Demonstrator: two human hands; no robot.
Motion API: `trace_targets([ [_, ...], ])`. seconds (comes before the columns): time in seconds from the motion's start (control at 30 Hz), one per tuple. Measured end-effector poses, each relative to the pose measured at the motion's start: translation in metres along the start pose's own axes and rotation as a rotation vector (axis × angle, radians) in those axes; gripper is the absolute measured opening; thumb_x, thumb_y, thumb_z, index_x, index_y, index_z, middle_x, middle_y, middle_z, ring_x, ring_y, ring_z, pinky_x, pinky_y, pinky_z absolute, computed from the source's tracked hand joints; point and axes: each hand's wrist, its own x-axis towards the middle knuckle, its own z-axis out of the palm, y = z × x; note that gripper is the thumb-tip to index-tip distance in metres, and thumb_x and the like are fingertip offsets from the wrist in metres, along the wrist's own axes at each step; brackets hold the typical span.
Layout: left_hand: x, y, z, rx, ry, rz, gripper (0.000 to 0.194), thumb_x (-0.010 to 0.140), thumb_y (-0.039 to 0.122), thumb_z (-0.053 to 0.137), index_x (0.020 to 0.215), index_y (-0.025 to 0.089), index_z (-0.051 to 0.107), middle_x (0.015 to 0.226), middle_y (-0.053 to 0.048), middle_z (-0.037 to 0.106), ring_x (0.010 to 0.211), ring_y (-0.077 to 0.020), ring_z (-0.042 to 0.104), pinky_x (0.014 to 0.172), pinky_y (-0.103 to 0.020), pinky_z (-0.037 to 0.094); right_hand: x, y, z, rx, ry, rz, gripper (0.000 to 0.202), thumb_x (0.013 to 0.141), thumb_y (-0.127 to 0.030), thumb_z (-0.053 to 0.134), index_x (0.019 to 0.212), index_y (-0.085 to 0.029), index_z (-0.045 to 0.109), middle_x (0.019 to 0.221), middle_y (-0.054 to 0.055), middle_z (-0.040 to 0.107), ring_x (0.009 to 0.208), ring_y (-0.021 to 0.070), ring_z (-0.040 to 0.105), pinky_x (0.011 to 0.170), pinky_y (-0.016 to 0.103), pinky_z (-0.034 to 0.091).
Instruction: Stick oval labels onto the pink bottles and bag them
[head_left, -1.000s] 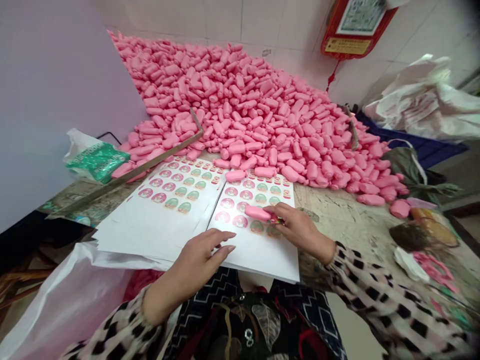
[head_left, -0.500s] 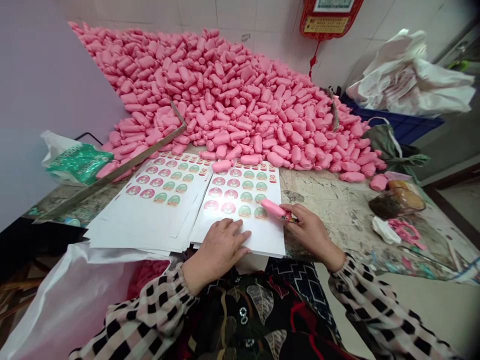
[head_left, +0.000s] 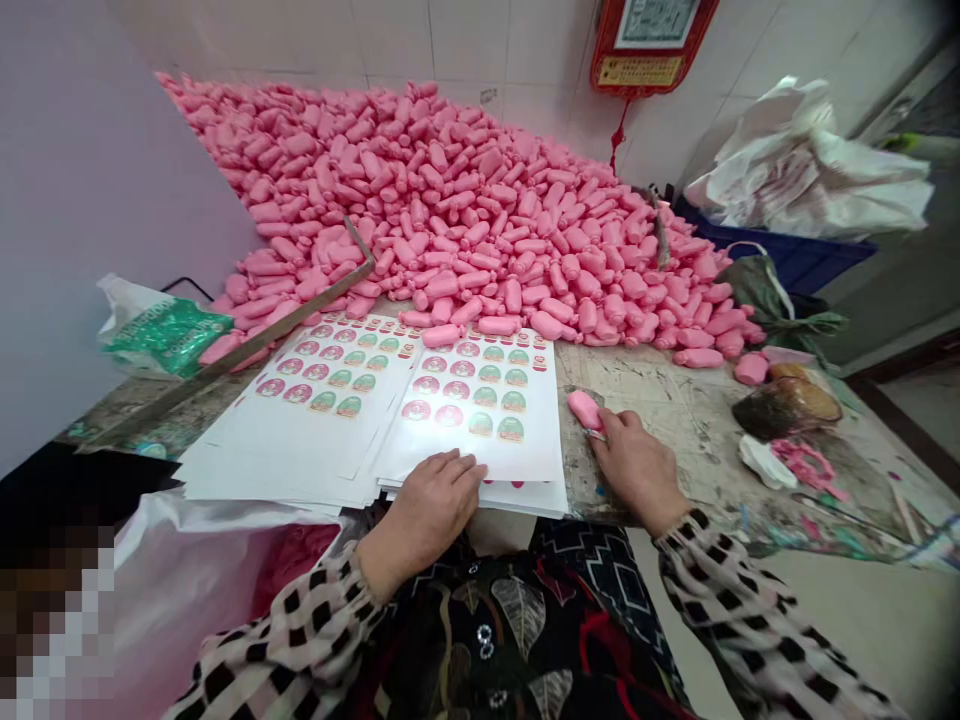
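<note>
A: Take the front sticker sheet [head_left: 480, 410] as the landmark. What is the left hand [head_left: 439, 505] doing?

B: It lies flat on the sheet's near edge, palm down, fingers together and stretched toward the printed rows. Its grip is spread on the paper and closes on nothing.

A: And the right hand [head_left: 637, 465]?

B: It rests on the table [head_left: 675, 400] just off the sheet's right edge. Its grip is pinched on a pink bottle [head_left: 584, 409], which pokes out past the fingertips, tilted up and toward the sheet. Something small and dark sits at the fingertips under the bottle; I cannot tell what it is.

A: So the bottle is not over the sheet?

B: No, it is just beside the sheet's right edge, above the bare table.

A: What is printed on the sheet?

B: Rows of round stickers, pink ones on its left, green ones on its right. The near half is blank white.

A: What else lies around it?

B: To its left, partly tucked under it, a second sticker sheet [head_left: 315, 400] on a stack of white paper. Behind both, a huge heap of pink bottles [head_left: 465, 220] rises to the wall; two of them lie on the sheet's far edge. Left of the second sheet a long wooden strip [head_left: 247, 340] runs slantwise, with a green packet [head_left: 169, 335] beyond it. Well to the right of the sheet are a brown lump [head_left: 787, 405] and a white sack [head_left: 810, 165]
</note>
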Motion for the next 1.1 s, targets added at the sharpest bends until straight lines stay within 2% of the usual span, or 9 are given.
trace_targets([
  [0.1,0.003,0.001,-0.004,0.087,0.092,0.011,0.024,0.086,0.016,0.047,0.107,0.015,0.059,0.1,-0.007,0.067,0.094,-0.0196,0.061,0.086,-0.039,0.049,-0.01,-0.012,-0.011,0.231,0.098,-0.12,0.038,0.083,-0.021,0.045,0.121,-0.022,0.052,0.117,0.009,0.055,0.084,0.0224,0.061,0.063,0.032,0.047],
  [0.27,0.013,0.004,-0.017,0.157,0.18,-0.06,0.011,0.086,0.019,0.05,0.088,0.017,0.061,0.08,-0.003,0.068,0.078,-0.0174,0.062,0.078,-0.036,0.049,-0.026,-0.04,-0.036,0.753,0.046,-0.646,0.044,0.078,-0.014,0.05,0.12,-0.027,0.053,0.123,0.003,0.051,0.107,0.0169,0.053,0.086,0.029,0.046],
  [0.43,0.011,0.001,-0.022,0.174,0.194,-0.089,0.011,0.085,0.019,0.053,0.09,0.018,0.062,0.085,-0.003,0.068,0.086,-0.0191,0.06,0.086,-0.039,0.045,-0.024,-0.053,-0.047,0.637,-0.043,-0.755,0.046,0.078,-0.021,0.057,0.123,-0.027,0.051,0.121,0.003,0.054,0.098,0.0171,0.057,0.08,0.029,0.045],
  [0.57,0.001,0.005,-0.032,0.1,0.248,-0.185,0.015,0.083,0.023,0.056,0.095,0.02,0.065,0.099,-0.008,0.065,0.099,-0.0228,0.055,0.09,-0.04,0.042,-0.019,-0.054,-0.04,0.419,-0.098,-0.746,0.021,0.082,-0.016,0.051,0.098,-0.022,0.063,0.092,0.003,0.064,0.079,0.0161,0.059,0.064,0.026,0.041],
  [0.67,-0.011,0.015,-0.04,-0.18,0.321,-0.506,0.021,0.08,0.037,0.058,0.079,0.018,0.066,0.084,-0.009,0.062,0.085,-0.0214,0.056,0.08,-0.037,0.045,-0.018,-0.054,-0.038,0.478,-0.058,-0.651,0.02,0.085,-0.015,0.046,0.093,-0.02,0.064,0.084,0.003,0.063,0.076,0.0147,0.058,0.064,0.025,0.039],
  [0.83,-0.009,0.015,-0.046,-1.355,0.099,-1.236,0.054,0.084,0.059,0.038,0.094,0.012,0.063,0.075,-0.009,0.064,0.057,-0.0151,0.057,0.052,-0.027,0.047,-0.013,-0.06,-0.055,0.487,-0.347,-0.854,0.017,0.081,-0.015,0.054,0.089,-0.022,0.067,0.083,0.0,0.064,0.074,0.0127,0.057,0.064,0.024,0.037],
  [0.97,0.008,0.003,-0.045,-1.642,0.349,-1.389,0.04,0.083,0.035,0.055,0.116,0.013,0.053,0.1,-0.013,0.066,0.075,-0.0184,0.065,0.067,-0.031,0.054,0.023,-0.077,-0.06,0.532,-0.629,-0.944,0.022,0.084,-0.038,0.056,0.094,-0.022,0.067,0.085,0.0,0.066,0.074,0.0137,0.059,0.064,0.024,0.04],
  [1.03,0.014,0.0,-0.042,-1.613,0.49,-1.415,0.04,0.083,0.023,0.055,0.121,0.015,0.049,0.107,-0.013,0.065,0.08,-0.0195,0.066,0.069,-0.033,0.056,0.054,-0.095,-0.055,0.549,-0.537,-0.867,0.03,0.09,-0.042,0.045,0.1,-0.023,0.066,0.095,0.002,0.066,0.081,0.0153,0.059,0.069,0.026,0.042],
  [1.1,0.015,0.0,-0.038,-1.585,0.557,-1.425,0.04,0.084,0.022,0.053,0.124,0.017,0.048,0.11,-0.013,0.064,0.084,-0.0209,0.066,0.069,-0.034,0.057,0.088,-0.117,-0.045,0.395,-0.239,-0.731,0.031,0.091,-0.036,0.042,0.112,-0.023,0.06,0.108,0.005,0.061,0.093,0.0199,0.057,0.073,0.03,0.043],
])
